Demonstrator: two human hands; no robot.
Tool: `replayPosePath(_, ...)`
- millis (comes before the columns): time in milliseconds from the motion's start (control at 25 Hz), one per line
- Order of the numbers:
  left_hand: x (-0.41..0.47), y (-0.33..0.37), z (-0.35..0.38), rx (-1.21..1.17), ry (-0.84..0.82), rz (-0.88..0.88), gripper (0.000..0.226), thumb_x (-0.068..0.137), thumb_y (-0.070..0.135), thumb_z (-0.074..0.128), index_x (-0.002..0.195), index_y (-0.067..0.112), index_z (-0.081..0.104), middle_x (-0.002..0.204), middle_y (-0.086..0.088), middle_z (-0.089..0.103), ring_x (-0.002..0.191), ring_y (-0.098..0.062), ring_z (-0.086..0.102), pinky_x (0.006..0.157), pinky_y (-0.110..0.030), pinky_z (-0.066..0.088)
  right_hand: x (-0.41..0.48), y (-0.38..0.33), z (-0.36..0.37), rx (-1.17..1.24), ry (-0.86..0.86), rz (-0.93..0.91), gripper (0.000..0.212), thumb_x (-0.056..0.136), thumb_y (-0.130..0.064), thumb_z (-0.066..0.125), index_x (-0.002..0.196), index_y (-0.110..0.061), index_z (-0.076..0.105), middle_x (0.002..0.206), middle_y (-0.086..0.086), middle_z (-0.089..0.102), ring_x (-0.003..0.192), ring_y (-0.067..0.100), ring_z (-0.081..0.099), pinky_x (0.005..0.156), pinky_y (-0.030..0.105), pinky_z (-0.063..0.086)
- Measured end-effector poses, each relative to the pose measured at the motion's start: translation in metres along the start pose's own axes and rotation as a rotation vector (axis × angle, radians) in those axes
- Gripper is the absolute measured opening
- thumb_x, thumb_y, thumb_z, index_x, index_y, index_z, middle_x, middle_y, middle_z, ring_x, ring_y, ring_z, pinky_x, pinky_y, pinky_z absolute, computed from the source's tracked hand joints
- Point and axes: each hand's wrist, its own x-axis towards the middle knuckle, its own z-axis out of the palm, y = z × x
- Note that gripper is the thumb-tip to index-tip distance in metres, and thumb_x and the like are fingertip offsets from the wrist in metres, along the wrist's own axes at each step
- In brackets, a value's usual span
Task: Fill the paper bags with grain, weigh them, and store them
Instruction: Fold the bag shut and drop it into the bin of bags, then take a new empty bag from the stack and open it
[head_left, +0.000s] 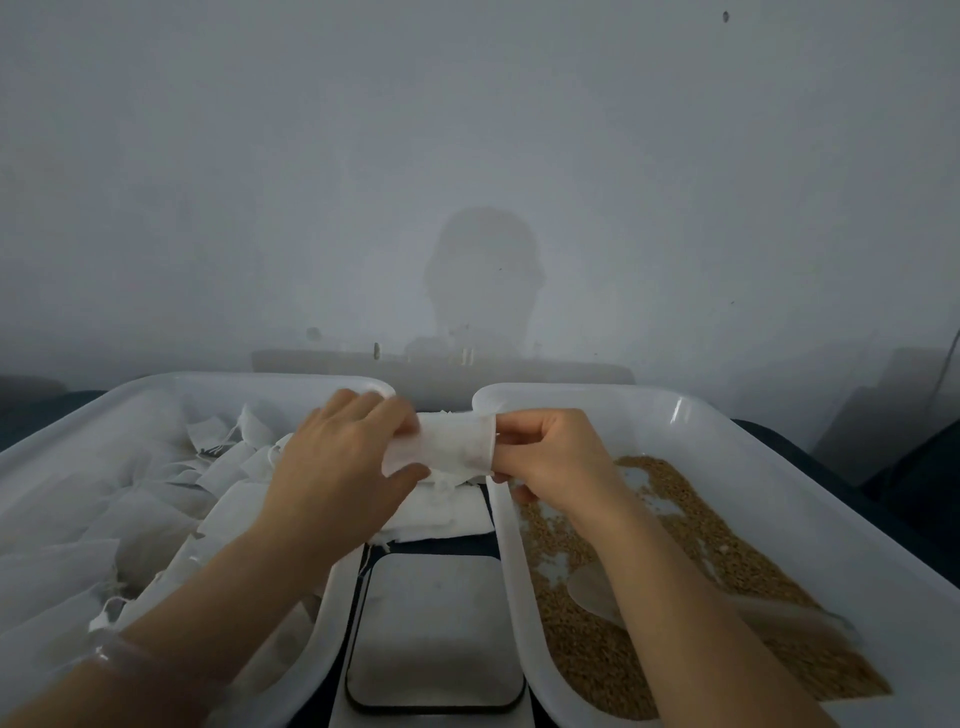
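The left tub (156, 387) holds many white bags, the right tub (685, 402) holds grain (597, 654), and the scale (434, 623) between them is bare. Above the gap, the left hand (332, 467) and right hand (550, 452) pinch one paper bag (447, 441) in their fingers. It looks unfilled, so filling, weighing and storing likely remain.

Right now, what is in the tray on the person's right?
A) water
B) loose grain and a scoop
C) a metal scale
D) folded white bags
B: the right tray holds brown grain with a pale scoop in it; the white bags lie in the left tray. Left hand and right hand grip one paper bag.
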Motion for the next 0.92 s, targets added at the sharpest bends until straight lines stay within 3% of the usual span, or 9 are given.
replayPosePath(80,0.009,0.007,-0.001,0.064,-0.127,0.009,0.081,0.059,0.045,0.083,0.127,0.019,0.048,0.125,0.0,0.054,0.115,-0.024,0.047,0.091,-0.035,0.038,0.001,0.001,-0.001,-0.013,0.004,-0.017,0.019,0.075,-0.016,0.076,0.078,-0.034,0.073,0.073,0.003,0.071,0.055,0.003,0.059,0.048,0.017,0.047)
replayPosePath(160,0.021,0.016,0.007,0.126,-0.268,0.053,0.105,0.058,0.06,0.077,0.142,0.023,0.026,0.141,0.004,0.041,0.13,-0.018,0.036,0.106,-0.03,0.028,0.002,0.001,-0.001,-0.048,-0.011,-0.036,0.017,0.073,-0.017,0.077,0.077,-0.033,0.072,0.073,0.002,0.072,0.056,0.003,0.06,0.05,0.016,0.047)
replayPosePath(280,0.031,0.031,0.027,0.073,-0.324,0.069,0.088,0.067,0.059,0.071,0.138,0.02,0.035,0.133,0.004,0.048,0.121,-0.016,0.044,0.098,-0.028,0.035,0.001,0.002,-0.002,-0.091,-0.039,-0.041,0.016,0.073,-0.018,0.076,0.078,-0.031,0.07,0.069,-0.004,0.071,0.057,0.002,0.064,0.051,0.015,0.047)
replayPosePath(400,0.026,0.029,0.042,-0.087,-0.301,0.015,0.064,0.072,0.056,0.068,0.122,0.02,0.05,0.11,0.007,0.052,0.1,-0.009,0.047,0.078,-0.018,0.036,0.002,0.005,-0.001,-0.124,-0.035,-0.03,0.016,0.074,-0.015,0.074,0.084,-0.028,0.071,0.073,-0.007,0.071,0.065,0.002,0.066,0.054,0.015,0.049)
replayPosePath(600,0.019,0.023,0.042,-0.243,-0.327,-0.085,0.037,0.073,0.047,0.071,0.092,0.03,0.044,0.084,0.019,0.047,0.073,0.001,0.048,0.057,-0.01,0.032,0.004,0.006,-0.002,-0.13,-0.064,-0.029,0.019,0.071,-0.023,0.08,0.088,-0.028,0.074,0.073,-0.011,0.071,0.069,-0.001,0.067,0.056,0.01,0.049)
replayPosePath(800,0.012,0.017,0.039,-0.438,-0.345,-0.265,0.031,0.07,0.048,0.069,0.079,0.033,0.042,0.078,0.014,0.053,0.066,-0.002,0.052,0.049,-0.011,0.034,0.004,-0.002,-0.022,-0.068,0.035,-0.008,0.008,0.078,-0.03,0.074,0.082,-0.025,0.07,0.075,-0.01,0.071,0.059,0.003,0.064,0.055,0.017,0.05)
replayPosePath(920,0.012,0.02,0.033,-0.485,-0.39,-0.274,0.034,0.07,0.055,0.069,0.081,0.038,0.042,0.083,0.017,0.053,0.069,-0.001,0.053,0.048,-0.01,0.034,-0.004,0.004,-0.07,-0.401,-0.018,0.071,0.008,0.085,-0.029,0.066,0.092,-0.028,0.065,0.081,-0.012,0.071,0.067,0.001,0.064,0.059,0.017,0.051)
